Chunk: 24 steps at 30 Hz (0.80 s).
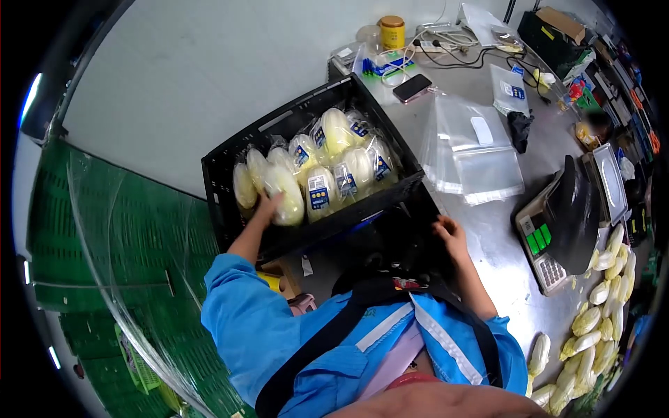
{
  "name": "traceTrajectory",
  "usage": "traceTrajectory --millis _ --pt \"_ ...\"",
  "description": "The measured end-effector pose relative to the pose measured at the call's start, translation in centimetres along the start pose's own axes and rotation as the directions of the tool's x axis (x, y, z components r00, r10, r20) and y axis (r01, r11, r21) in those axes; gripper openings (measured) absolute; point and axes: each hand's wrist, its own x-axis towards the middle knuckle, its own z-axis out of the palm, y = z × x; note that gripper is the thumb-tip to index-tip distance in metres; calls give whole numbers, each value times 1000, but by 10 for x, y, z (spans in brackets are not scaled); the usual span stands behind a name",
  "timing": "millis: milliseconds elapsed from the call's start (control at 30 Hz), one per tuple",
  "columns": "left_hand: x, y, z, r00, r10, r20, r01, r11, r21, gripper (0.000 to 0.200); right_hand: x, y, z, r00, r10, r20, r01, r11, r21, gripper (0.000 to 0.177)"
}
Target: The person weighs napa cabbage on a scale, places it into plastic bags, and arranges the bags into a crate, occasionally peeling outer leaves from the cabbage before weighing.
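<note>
Black plastic crate (362, 214) of bagged pale cabbages (337, 132). At its near left, the left hand (269, 207) has its fingers around one wrapped cabbage (286, 198); a gentle, broad grip should spare leaves and film. The right hand (451, 235), fingers loosely parted, seems empty beside the metal bench (491, 261). Neighbours and crate walls limit sideways room; above looks freer.

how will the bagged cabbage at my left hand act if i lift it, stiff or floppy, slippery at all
The cabbage will probably stay fairly stiff, as it looks plump and tightly packed. Its shiny clear wrap may slip a little under your left hand. The long, rounded shape suggests it could roll if set down.
</note>
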Motion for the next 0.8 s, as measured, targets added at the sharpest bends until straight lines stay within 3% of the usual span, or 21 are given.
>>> traceTrajectory --millis 33,67,100,167,200,267,300,333,367,400,433,467,500,533,567,600,667,733,767,800 --pt "19 -56 -3 998 51 -43 -38 963 268 100 -5 7 -2 1000 8 -9 -8 1000 -1 32" --pt "14 -71 6 984 174 48 -170 804 570 112 -13 12 -4 998 49 -49 -48 998 35 31" --pt "20 -78 6 985 159 65 -168 807 566 112 -21 16 -7 992 93 -91 -87 994 68 30" --pt "21 -68 9 994 -29 106 -22 895 446 122 -34 20 -11 980 133 -148 -125 990 63 31" --pt "16 -56 10 985 -86 151 1 873 489 121 -38 20 -13 968 158 -197 -147 987 73 31" --pt "33 -74 7 971 -122 203 -64 689 722 106 -50 30 -16 948 193 -252 -181 981 69 32" --pt "45 -45 5 793 -116 598 -474 499 725 84 -52 51 -23 956 157 -247 -159 987 13 31" --pt "56 -30 4 808 -225 545 -493 249 834 58 -59 69 -34 955 123 -271 -139 989 -41 31" --pt "29 63 36 763 -539 356 -503 -150 851 53 -70 68 -44 946 143 -291 -156 988 -20 31" --pt "17 111 64 823 -259 506 -557 -186 809 49 -78 63 -50 932 161 -325 -168 986 7 30" --pt "-5 167 108 826 -80 558 -557 36 830 47 -86 66 -62 902 116 -415 -117 993 22 31" --pt "-20 192 147 718 227 658 -687 384 617 40 -94 68 -74 865 73 -496 -70 997 25 31" --pt "-54 232 199 671 342 658 -730 461 504 40 -107 54 -88 819 30 -573 -61 997 -36 33" --pt "-71 245 246 557 492 669 -820 454 349 41 -121 39 -107 780 -12 -626 -64 993 -99 35" --pt "-88 250 297 454 548 702 -878 409 249 42 -133 30 -124 721 -102 -685 -8 988 -155 34" --pt "-110 251 347 362 599 715 -918 364 160 43 -146 22 -144 666 -190 -721 41 975 -218 34" --pt "-171 251 444 67 618 783 -984 171 -51 52 -175 8 -192 603 -181 -777 37 979 -199 31" --pt "-222 264 521 -98 570 815 -983 70 -167 67 -205 8 -251 601 -41 -798 187 978 91 30" --pt "-240 277 553 -120 570 813 -980 61 -188 67 -222 22 -286 439 -132 -889 168 984 -63 30" --pt "-253 289 582 -186 578 794 -981 -153 -118 72 -246 21 -322 255 -209 -944 -43 973 -227 34"
